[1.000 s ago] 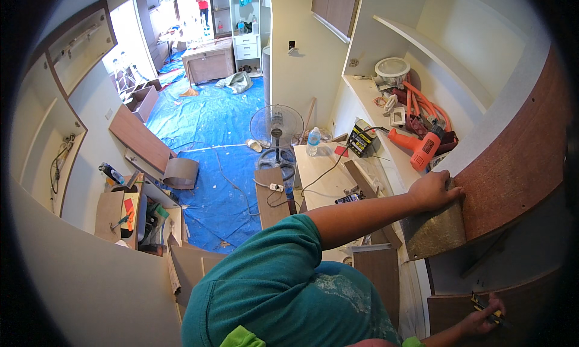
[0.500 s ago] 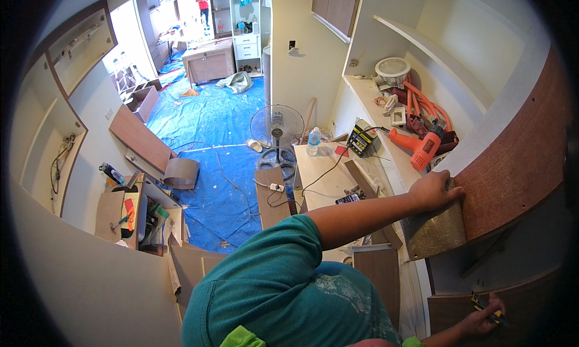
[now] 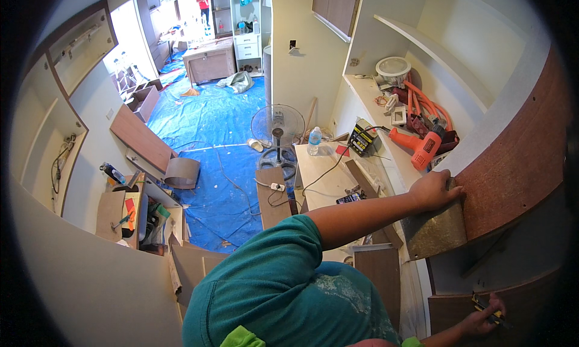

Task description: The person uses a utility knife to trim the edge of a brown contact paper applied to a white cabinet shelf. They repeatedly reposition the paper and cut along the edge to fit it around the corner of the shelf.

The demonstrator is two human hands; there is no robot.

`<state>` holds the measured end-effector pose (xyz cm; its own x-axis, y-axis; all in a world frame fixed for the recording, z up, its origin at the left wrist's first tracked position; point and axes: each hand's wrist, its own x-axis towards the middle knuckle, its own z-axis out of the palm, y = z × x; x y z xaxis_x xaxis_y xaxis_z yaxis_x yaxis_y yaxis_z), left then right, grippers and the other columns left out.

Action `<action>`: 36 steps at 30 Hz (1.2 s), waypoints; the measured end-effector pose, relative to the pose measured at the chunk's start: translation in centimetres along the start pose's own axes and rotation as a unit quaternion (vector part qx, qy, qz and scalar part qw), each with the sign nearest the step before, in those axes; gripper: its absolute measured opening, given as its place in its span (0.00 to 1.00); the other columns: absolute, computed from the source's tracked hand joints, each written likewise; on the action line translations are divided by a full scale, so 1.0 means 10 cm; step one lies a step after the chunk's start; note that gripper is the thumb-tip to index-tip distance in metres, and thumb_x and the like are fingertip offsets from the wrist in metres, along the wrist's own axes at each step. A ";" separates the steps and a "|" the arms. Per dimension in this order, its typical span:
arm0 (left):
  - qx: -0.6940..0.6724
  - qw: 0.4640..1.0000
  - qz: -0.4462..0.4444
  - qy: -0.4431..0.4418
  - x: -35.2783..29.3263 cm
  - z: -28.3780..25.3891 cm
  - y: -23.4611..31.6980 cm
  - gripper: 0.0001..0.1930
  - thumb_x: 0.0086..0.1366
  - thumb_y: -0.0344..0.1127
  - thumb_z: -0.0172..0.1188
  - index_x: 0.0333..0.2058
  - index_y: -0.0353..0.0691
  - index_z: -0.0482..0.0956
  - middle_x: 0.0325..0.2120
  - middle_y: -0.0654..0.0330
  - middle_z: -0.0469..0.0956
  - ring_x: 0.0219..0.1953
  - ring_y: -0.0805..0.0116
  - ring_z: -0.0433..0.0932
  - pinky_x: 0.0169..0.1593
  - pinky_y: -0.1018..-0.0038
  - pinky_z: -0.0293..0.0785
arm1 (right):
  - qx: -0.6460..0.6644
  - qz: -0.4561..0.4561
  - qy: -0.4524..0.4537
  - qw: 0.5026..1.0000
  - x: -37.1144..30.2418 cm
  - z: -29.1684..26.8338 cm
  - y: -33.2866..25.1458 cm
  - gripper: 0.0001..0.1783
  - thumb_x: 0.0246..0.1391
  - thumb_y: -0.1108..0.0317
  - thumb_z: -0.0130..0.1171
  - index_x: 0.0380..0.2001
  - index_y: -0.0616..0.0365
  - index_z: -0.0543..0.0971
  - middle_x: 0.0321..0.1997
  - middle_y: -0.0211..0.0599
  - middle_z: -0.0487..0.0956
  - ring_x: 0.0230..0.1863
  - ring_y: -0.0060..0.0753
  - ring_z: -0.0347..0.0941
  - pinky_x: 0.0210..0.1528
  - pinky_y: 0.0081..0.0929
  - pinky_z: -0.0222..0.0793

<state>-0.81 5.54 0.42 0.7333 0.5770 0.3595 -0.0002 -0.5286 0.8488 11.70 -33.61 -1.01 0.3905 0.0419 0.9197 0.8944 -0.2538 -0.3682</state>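
Observation:
My left hand (image 3: 435,191) reaches across to the right with fingers curled over the upper edge of a speckled grey-brown sheet (image 3: 435,231). That sheet stands against a reddish-brown curved panel (image 3: 512,160). Lower down, my right hand (image 3: 482,318) is closed around a slim black and yellow hand tool (image 3: 497,317), whose exact kind I cannot make out. The tool is close to a dark brown board (image 3: 452,311). Above my left hand, an orange drill-shaped power tool (image 3: 422,149) lies on the white ledge (image 3: 377,109).
Orange hose (image 3: 431,103) and a round light fitting (image 3: 393,68) lie on the ledge. A bottle (image 3: 314,141) and a black-yellow box (image 3: 362,137) stand on the bench. Beyond are a fan (image 3: 277,133), trailing cords and blue sheeting (image 3: 208,115). A person (image 3: 203,3) stands far off.

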 end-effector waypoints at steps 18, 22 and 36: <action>0.002 1.000 0.012 0.015 0.02 0.04 -0.04 0.32 0.63 0.62 0.61 0.34 0.30 0.77 0.28 0.39 0.79 0.35 0.41 0.81 0.41 0.55 0.76 | 0.032 -0.036 -0.019 0.999 0.02 0.01 -0.01 0.12 0.73 0.68 0.47 0.39 0.67 0.74 0.37 0.47 0.81 0.39 0.35 0.78 0.45 0.30 0.75; 0.000 1.000 0.010 0.013 0.03 0.04 -0.05 0.32 0.63 0.62 0.61 0.35 0.30 0.77 0.28 0.39 0.80 0.36 0.41 0.82 0.42 0.55 0.76 | 0.012 -0.034 -0.018 0.999 0.02 -0.01 0.04 0.12 0.73 0.67 0.47 0.40 0.67 0.73 0.37 0.48 0.80 0.39 0.36 0.78 0.46 0.30 0.75; 0.002 1.000 0.011 0.009 0.04 0.05 -0.06 0.33 0.63 0.63 0.61 0.36 0.29 0.78 0.29 0.38 0.80 0.37 0.40 0.82 0.42 0.54 0.76 | 0.039 -0.024 -0.018 0.999 -0.02 -0.02 0.13 0.11 0.73 0.69 0.46 0.41 0.68 0.72 0.40 0.51 0.80 0.42 0.38 0.79 0.50 0.32 0.78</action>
<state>-0.20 5.81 -0.12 0.7206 0.5770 0.3845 -0.0130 -0.5431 0.8395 12.73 -34.15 -1.64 0.3533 0.0864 0.9315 0.9259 -0.1747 -0.3349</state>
